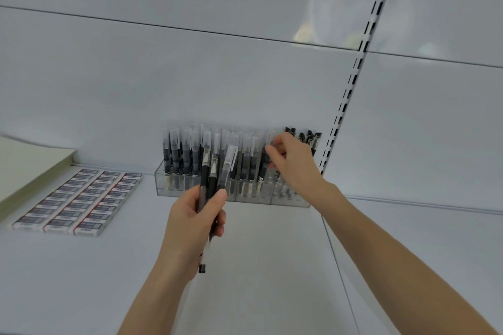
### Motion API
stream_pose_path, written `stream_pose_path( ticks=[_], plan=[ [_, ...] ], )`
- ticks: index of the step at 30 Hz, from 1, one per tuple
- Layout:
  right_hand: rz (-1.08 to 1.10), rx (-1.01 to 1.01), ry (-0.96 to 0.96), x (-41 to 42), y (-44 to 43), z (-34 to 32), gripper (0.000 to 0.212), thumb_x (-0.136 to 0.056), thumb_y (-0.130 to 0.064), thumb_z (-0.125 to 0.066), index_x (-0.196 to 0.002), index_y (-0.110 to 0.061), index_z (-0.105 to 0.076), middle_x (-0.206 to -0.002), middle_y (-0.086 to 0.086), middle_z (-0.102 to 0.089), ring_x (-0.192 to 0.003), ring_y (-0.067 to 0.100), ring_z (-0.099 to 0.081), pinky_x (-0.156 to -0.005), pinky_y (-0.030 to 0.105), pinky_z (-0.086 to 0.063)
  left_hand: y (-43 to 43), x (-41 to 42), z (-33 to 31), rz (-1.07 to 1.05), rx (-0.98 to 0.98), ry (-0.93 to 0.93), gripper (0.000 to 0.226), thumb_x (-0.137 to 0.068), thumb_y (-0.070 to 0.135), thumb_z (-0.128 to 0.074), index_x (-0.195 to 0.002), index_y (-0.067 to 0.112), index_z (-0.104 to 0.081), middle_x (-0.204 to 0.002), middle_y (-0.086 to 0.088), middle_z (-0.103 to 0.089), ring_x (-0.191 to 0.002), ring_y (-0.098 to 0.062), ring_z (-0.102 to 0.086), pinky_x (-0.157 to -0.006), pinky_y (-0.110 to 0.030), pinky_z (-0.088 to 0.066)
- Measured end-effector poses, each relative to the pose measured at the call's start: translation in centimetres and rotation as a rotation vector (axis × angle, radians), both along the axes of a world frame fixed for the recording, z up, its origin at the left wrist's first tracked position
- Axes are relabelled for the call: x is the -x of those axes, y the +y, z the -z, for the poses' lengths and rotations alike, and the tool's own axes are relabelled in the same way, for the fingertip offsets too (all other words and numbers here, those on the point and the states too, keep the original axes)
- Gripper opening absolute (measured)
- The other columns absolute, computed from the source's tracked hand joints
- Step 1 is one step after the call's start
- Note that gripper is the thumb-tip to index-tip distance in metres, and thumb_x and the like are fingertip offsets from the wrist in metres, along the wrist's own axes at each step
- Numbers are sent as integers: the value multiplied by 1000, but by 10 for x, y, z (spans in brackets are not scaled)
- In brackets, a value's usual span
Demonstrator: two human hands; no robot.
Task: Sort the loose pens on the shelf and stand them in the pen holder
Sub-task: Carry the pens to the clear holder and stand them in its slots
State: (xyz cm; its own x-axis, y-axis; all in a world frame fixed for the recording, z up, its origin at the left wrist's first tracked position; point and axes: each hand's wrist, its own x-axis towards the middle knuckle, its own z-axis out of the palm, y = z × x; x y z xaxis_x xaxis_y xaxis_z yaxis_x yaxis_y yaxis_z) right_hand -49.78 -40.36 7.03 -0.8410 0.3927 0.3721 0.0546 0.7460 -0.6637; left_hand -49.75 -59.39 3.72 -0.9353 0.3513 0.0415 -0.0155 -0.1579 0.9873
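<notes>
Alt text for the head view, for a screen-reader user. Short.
A left hand grips a bundle of pens before a clear pen holder packed with upright pens on a white shelf, while the right hand pinches a clear-capped pen at the holder's right part. Rows of small boxes lie to the left.

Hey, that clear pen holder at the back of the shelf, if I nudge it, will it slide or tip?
Probably slides rather than tips: the pen holder looks low and wide on a smooth shelf. Packed with upright pens, it is likely fairly heavy. The tall pens may rattle or lean.
</notes>
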Motion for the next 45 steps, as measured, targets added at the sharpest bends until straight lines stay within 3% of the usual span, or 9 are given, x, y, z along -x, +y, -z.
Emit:
stream_pose_path(
  ticks=[4, 7, 12, 19, 27, 31, 35, 41, 45],
  plan=[
    [-7, 2, -51, 0, -5, 6, 19, -96, -18, -47, -105, -3, -54, -93, 12, -63, -85, 28, -66, -82, 45, -53, 0, 2, 2, 2, -14, -8, 17, -88, 8, -57, -72, 4, -53, -49, -2, -53, -40, -12, -45, -42, -18, -39],
    [-4, 58, -58, 1, -4, 6, 17, -95, -18, -49, -103, -5, -55, -86, 5, -59, -85, 28, -65, -83, 45, -53, 1, 1, 2, 3, -54, -6, 5, -87, 6, -58, -84, 5, -62, -58, -2, -61, -47, -8, -56, -45, -18, -47],
    [32, 139, -30, -8, 2, 8, 24, -90, -28, -57, -107, -11, -58, -92, 5, -66, -87, 22, -66, -85, 38, -54, 3, -4, -2, 32, -116, -12, 9, -86, 6, -58, -92, 9, -63, -73, -7, -69, -60, -9, -68, -49, -17, -52],
    [-143, 475, 161, -55, -19, -8, 14, -90, -24, -57, -83, -16, -66, -67, -1, -71, -66, 14, -70, -63, 23, -57, 17, -10, -8, 126, -124, 16, 9, -85, 6, -59, -94, 8, -62, -74, -3, -74, -68, -15, -71, -53, -20, -55],
    [-71, 524, 263, -59, 0, -33, 9, -88, -11, -59, -83, -7, -65, -63, 1, -71, -60, 16, -70, -58, 24, -58, 25, -10, -4, 87, -78, 42, 10, -89, 12, -55, -97, 9, -51, -87, -4, -71, -73, -17, -72, -55, -25, -57],
    [102, 286, 309, -41, 20, -45, 5, -89, -14, -55, -88, -16, -59, -72, -1, -66, -68, 19, -70, -70, 35, -59, 19, -3, 3, 16, -19, 88, 6, -88, 16, -57, -89, 10, -57, -72, 4, -66, -60, -10, -67, -52, -23, -55],
    [124, 47, 286, -19, 16, -44, 33, -93, -14, -49, -126, -12, -45, -83, 6, -64, -79, 27, -66, -78, 40, -55, 17, 1, 6, -40, -2, 83, 9, -86, 15, -61, -80, 8, -61, -55, 2, -52, -48, -4, -53, -48, -19, -51],
    [83, -189, 219, -3, 4, -35, 31, -97, -11, -42, -128, -7, -42, -89, 26, -65, -82, 38, -61, -74, 48, -50, 13, 5, 9, -58, -8, 69, 10, -85, 13, -62, -79, 5, -63, -54, 1, -51, -46, -3, -50, -47, -18, -50],
    [82, -308, 218, -1, 2, -35, 31, -96, -8, -42, -127, -3, -44, -89, 27, -64, -81, 39, -61, -73, 49, -49, 12, 7, 9, -65, -24, 60, 10, -85, 12, -63, -79, 4, -63, -53, 1, -50, -45, -3, -50, -46, -17, -49]
  ],
)
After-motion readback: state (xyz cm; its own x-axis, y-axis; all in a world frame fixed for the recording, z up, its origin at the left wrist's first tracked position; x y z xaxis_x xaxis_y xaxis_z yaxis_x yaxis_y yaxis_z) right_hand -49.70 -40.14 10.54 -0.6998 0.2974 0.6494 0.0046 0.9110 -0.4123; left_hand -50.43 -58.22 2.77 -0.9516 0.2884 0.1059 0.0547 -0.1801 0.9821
